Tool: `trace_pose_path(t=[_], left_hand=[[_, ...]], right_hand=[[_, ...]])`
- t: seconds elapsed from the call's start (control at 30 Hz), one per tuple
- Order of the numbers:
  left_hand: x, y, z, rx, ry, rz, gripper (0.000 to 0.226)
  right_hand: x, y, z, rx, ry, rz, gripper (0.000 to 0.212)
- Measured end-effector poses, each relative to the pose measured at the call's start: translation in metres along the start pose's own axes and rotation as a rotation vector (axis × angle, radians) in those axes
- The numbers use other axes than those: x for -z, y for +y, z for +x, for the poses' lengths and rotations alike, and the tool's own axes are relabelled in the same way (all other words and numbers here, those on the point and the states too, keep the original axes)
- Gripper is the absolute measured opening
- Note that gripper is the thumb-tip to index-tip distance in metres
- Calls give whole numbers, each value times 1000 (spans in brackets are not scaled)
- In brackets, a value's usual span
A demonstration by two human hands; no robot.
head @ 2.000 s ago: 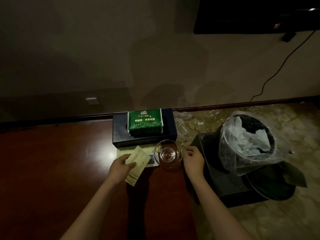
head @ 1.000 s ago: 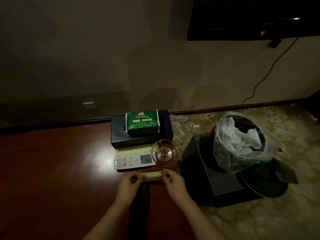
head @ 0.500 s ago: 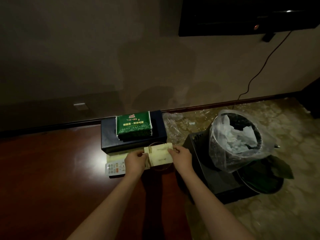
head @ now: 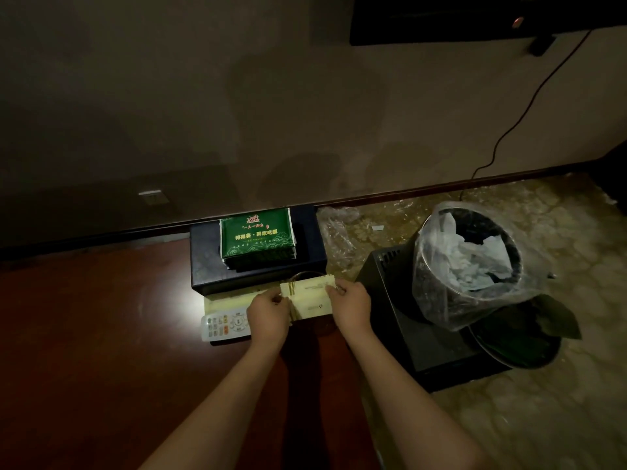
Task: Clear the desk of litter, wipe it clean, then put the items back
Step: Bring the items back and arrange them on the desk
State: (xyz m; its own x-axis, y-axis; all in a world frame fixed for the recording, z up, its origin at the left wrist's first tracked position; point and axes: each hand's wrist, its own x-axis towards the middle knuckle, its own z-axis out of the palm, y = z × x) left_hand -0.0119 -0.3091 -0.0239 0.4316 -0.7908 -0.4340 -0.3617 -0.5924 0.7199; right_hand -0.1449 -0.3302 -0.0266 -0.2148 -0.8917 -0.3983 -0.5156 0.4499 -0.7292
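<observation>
Dim light falls on a dark red wooden desk (head: 101, 334) pushed against a plain wall, and both of my bare arms reach forward over it. My left hand (head: 269, 315) and right hand (head: 349, 307) are a little apart, each pinching one end of a pale paper envelope (head: 310, 298), left fingers on the end with the brown stripes, right fingers on the top right corner. I hold it flat and level with two hands, I think so that I can set it down square. It hovers over a round glass (head: 305, 274) whose rim just peeks out behind its top edge; whether the paper touches the rim I cannot tell.

Just left of my left hand lies a white remote control (head: 225, 325), partly on a pale flat sheet (head: 230, 300). Behind these sits a dark blue box (head: 203, 262) against the wall, with a green tissue pack (head: 256, 237) resting on top. These look gathered into one tidy group at the desk's right end, which suggests I am at the putting-back stage.

Off the desk edge to my right, on the patterned floor, stands a black box (head: 407, 337), and on it leans a bin (head: 464, 262) lined with a clear bag and holding crumpled white paper, close by for litter.
</observation>
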Motion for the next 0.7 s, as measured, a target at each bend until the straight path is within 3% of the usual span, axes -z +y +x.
trace_pose_path(t=[0.27, 0.5, 0.7], left_hand=[[3, -2, 1, 15, -13, 5, 37], [5, -5, 5, 18, -26, -16, 34], [4, -6, 7, 8, -33, -1, 34]], right_hand=[[4, 8, 2, 80, -48, -89, 49], [16, 24, -3, 286, -267, -332, 86], [11, 22, 0, 310, -284, -378, 83]])
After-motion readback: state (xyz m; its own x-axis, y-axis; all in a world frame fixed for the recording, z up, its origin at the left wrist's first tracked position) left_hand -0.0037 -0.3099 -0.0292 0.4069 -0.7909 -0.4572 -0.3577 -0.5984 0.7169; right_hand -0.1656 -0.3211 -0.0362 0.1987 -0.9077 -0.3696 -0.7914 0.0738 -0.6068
